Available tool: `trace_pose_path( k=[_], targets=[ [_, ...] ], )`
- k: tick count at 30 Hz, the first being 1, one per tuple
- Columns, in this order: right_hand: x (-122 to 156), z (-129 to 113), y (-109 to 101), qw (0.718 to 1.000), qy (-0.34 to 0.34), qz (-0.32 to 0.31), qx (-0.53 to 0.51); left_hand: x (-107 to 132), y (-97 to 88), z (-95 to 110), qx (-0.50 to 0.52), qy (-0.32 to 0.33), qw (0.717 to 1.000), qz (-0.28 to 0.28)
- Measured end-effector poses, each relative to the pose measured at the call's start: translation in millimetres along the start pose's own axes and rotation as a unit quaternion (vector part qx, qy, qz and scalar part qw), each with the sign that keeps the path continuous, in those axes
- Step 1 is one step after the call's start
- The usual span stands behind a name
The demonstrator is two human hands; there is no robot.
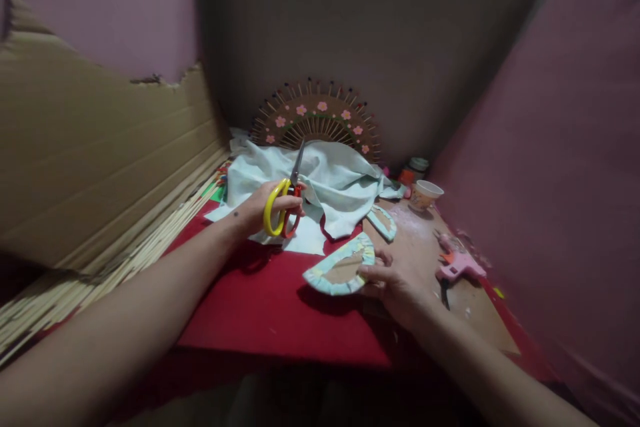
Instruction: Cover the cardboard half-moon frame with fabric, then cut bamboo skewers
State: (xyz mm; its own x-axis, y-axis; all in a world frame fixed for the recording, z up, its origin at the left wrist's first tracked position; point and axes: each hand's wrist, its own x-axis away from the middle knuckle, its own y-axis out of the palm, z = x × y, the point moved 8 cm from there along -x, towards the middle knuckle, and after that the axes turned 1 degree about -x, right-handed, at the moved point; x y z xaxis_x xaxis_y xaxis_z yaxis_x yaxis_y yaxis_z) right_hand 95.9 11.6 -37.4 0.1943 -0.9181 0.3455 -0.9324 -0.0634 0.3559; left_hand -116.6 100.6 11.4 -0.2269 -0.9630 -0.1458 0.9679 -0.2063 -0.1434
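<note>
Fingers of the right hand (395,287) pinch the right edge of a half-round card piece (340,272) trimmed in pale fabric. The piece juts left from the fingertips, just above the red tabletop (270,313). Farther back, the left hand (263,208) is closed through the handles of the scissors (290,199), whose blades point up over a heap of pale cloth (335,187). A stick fan (315,121) stands behind.
</note>
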Motion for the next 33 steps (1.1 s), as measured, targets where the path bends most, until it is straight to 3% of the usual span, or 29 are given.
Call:
trace_pose_path(
  k=[5, 10, 18, 27, 33],
  targets=[
    [3.8, 16.9, 6.6, 0.998, 0.018, 0.048, -0.023, -0.2, -1.1, 3.5, -0.017, 0.009, 1.0, 0.01],
    [-0.3, 23.4, 17.0, 0.996, 0.054, -0.026, 0.071, 5.3, -2.3, 14.5, -0.041, 0.023, 0.999, 0.026],
    [-2.0, 16.4, 6.0, 0.996, 0.018, 0.013, 0.086, 9.8, 2.2, 16.0, -0.024, 0.012, 0.999, 0.029],
    [-3.6, 13.1, 12.4, 0.995, -0.01, 0.06, 0.076, 1.9, 7.7, -7.2, 0.017, -0.022, 1.0, 0.001],
    [-5.7, 1.9, 12.0, 0.992, 0.021, 0.006, 0.124, 4.4, 1.5, 3.7, -0.007, 0.004, 0.999, 0.033]
  ],
)
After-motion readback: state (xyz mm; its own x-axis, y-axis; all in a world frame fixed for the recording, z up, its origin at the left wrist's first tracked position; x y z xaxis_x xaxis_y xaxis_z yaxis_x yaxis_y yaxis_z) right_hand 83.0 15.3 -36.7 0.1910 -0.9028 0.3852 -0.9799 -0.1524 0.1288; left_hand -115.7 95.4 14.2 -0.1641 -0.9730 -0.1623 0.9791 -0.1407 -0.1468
